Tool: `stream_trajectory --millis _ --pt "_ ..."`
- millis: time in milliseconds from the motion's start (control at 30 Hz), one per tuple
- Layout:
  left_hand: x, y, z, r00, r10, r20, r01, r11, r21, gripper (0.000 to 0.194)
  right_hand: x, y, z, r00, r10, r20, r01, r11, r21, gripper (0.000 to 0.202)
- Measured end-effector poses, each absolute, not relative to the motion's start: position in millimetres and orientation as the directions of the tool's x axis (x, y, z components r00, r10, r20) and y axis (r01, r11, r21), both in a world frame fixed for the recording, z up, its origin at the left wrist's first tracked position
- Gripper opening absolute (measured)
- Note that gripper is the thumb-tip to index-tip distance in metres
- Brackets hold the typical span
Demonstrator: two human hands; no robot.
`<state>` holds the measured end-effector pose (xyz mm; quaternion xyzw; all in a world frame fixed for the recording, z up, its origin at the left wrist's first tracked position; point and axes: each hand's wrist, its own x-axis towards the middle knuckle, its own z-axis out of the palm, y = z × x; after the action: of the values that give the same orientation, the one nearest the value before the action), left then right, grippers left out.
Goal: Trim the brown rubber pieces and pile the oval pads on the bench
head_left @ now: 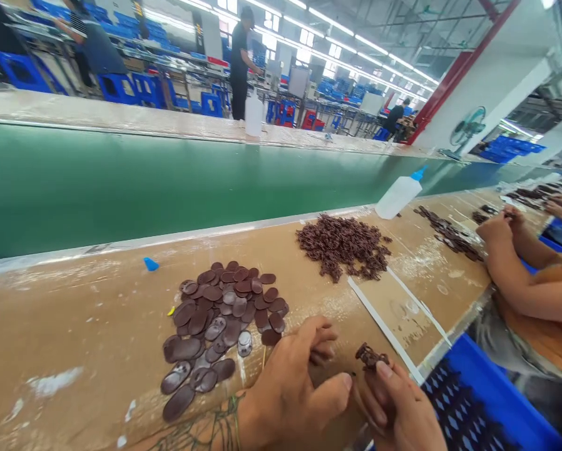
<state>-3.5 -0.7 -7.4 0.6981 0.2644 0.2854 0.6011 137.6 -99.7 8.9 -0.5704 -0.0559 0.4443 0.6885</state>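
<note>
My right hand pinches a small dark brown openwork piece between thumb and fingers, low in the head view. Beside it, my left hand is open, thumb and fingers apart and bent, with nothing visible in them. Left of that hand spreads a heap of flat brown oval pieces, some with a shiny or whitish face. A single whitish-faced oval lies close to my left wrist. Farther back is a pile of small tangled brown pieces, similar in colour to the held one.
A white bottle with a blue cap leans near the green belt. White strips lie on the brown tabletop. At lower right stands a blue crate with dark pieces. A co-worker's hands work farther right.
</note>
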Motion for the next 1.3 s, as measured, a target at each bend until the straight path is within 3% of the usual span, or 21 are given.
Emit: stream_trajectory --millis 100,233,367,433,667,900,1300 --pt "-5.0 -0.9 -13.0 0.698 0.711 0.091 -0.024 -0.103 0.994 0.055 173.9 -151.5 20.8 0.701 0.601 -0.383 -0.397 -0.118 -0.91 0.037" --pt "-1.3 4.7 -15.8 0.692 0.717 0.091 0.019 -0.144 0.989 0.045 236.9 -252.1 20.0 0.885 0.346 -0.312 -0.215 -0.292 -0.932 0.046" --pt "1.0 6.2 -17.5 0.691 0.715 0.106 0.023 -0.169 0.985 0.033 291.5 -345.2 -28.5 0.899 0.051 -0.435 -0.356 -0.496 -0.792 0.044" --pt "-0.2 5.5 -18.5 0.685 0.721 0.1 0.035 -0.17 0.985 0.031 307.5 -374.1 -65.1 0.868 -0.009 -0.496 -0.426 -0.526 -0.736 0.042" --pt "-2.6 5.6 -20.4 0.669 0.742 0.044 0.077 -0.127 0.989 0.026 325.0 -414.9 -148.1 0.732 -0.125 -0.669 -0.596 -0.592 -0.542 0.027" --pt "2.0 6.2 -14.0 0.671 0.742 0.017 0.13 -0.139 0.982 0.024 337.1 -415.5 -160.0 0.691 -0.118 -0.714 -0.597 -0.649 -0.471 0.027" --pt "2.1 5.6 -10.7 0.655 0.756 -0.005 0.173 -0.143 0.974 0.026 334.6 -405.7 -163.9 0.69 -0.097 -0.717 -0.577 -0.672 -0.464 0.024"
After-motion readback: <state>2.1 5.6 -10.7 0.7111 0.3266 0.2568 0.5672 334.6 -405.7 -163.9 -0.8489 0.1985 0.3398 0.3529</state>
